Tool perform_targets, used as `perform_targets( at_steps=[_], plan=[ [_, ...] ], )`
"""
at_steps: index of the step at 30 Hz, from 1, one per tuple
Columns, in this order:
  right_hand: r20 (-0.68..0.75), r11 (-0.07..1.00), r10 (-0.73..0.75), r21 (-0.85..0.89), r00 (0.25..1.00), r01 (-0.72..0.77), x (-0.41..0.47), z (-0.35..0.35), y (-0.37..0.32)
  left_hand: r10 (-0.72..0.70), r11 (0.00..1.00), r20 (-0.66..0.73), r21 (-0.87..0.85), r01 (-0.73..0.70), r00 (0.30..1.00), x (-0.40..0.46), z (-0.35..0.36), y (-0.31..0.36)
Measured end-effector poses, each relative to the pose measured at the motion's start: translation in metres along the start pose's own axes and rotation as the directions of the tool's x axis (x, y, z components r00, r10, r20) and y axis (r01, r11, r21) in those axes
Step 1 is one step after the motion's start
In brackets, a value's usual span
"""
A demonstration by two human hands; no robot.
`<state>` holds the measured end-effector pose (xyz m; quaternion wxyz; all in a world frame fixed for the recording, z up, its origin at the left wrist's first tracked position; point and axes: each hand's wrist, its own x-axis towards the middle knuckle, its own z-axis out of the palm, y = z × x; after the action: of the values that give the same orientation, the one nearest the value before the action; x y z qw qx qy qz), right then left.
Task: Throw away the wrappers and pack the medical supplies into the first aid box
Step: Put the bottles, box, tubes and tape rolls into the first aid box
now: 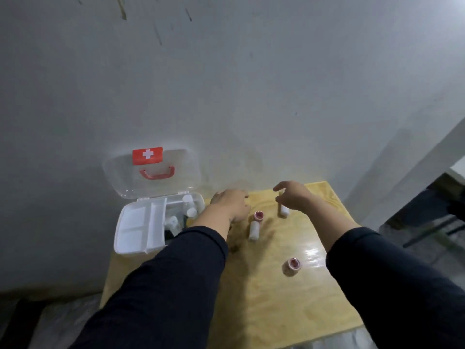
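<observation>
The clear first aid box [193,196] stands open at the table's far left, its lid with a red cross leaning on the wall. A white divided tray [137,229] rests across its left half, and white bottles and rolls lie inside. My left hand [232,204] hovers just right of the box, fingers loosely spread, holding nothing I can see. My right hand [293,193] hangs open above a white bandage roll [284,210]. Another white bandage roll [254,230] and a tape roll with a pink core [259,215] lie between my hands. A second tape roll [292,266] sits nearer me.
The small wooden table [264,298] stands against a grey wall. Its right edge drops to a dark floor, where a dark frame [427,227] stands. Plastic sheeting lies on the floor at the lower left.
</observation>
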<state>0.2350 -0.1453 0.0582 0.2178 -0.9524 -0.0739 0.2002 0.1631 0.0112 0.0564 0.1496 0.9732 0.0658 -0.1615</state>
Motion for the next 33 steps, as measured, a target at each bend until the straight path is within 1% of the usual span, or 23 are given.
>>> perform_targets(
  at_steps=[4,8,11,14,18,20,22,25,28,30,33],
  plan=[
    [0.000,0.999,0.052,-0.002,0.999,-0.052,0.032,0.009,0.032,-0.023,1.000,0.060,-0.018,0.024,0.998,0.026,0.018,0.011],
    [-0.021,0.998,0.053,0.018,0.998,-0.053,0.065,0.031,0.050,-0.065,0.997,0.093,-0.025,0.068,0.994,0.046,0.035,0.011],
    [0.019,0.998,0.056,-0.038,0.998,-0.055,0.085,0.048,0.062,-0.116,0.991,0.121,-0.045,0.122,0.986,0.057,0.046,0.009],
    [0.011,0.994,0.084,-0.068,0.996,-0.084,0.091,0.057,0.068,-0.139,0.986,0.146,-0.070,0.151,0.979,0.060,0.056,0.006],
    [0.006,0.995,0.089,-0.043,0.996,-0.089,0.078,0.064,0.067,-0.150,0.982,0.178,-0.088,0.167,0.973,0.055,0.063,0.004],
    [0.001,0.996,0.083,-0.035,0.997,-0.082,0.061,0.071,0.064,-0.142,0.982,0.189,-0.094,0.162,0.972,0.051,0.067,0.002],
    [-0.025,0.993,0.118,0.005,0.993,-0.118,0.042,0.082,0.059,-0.119,0.987,0.192,-0.085,0.137,0.974,0.046,0.071,0.000],
    [-0.078,0.984,0.175,0.046,0.982,-0.172,0.018,0.104,0.047,-0.060,0.998,0.221,-0.015,0.065,0.973,0.034,0.075,-0.005],
    [-0.146,0.978,0.207,0.052,0.967,-0.201,0.003,0.121,0.032,-0.029,0.999,0.216,0.044,0.020,0.976,0.021,0.083,-0.013],
    [-0.181,0.983,0.181,0.053,0.967,-0.175,-0.002,0.127,0.024,-0.026,0.999,0.227,0.045,0.017,0.974,0.015,0.089,-0.020],
    [-0.172,0.992,0.122,0.034,0.978,-0.118,-0.003,0.128,0.021,-0.018,0.999,0.235,0.051,0.007,0.972,0.005,0.092,-0.027]
  ],
)
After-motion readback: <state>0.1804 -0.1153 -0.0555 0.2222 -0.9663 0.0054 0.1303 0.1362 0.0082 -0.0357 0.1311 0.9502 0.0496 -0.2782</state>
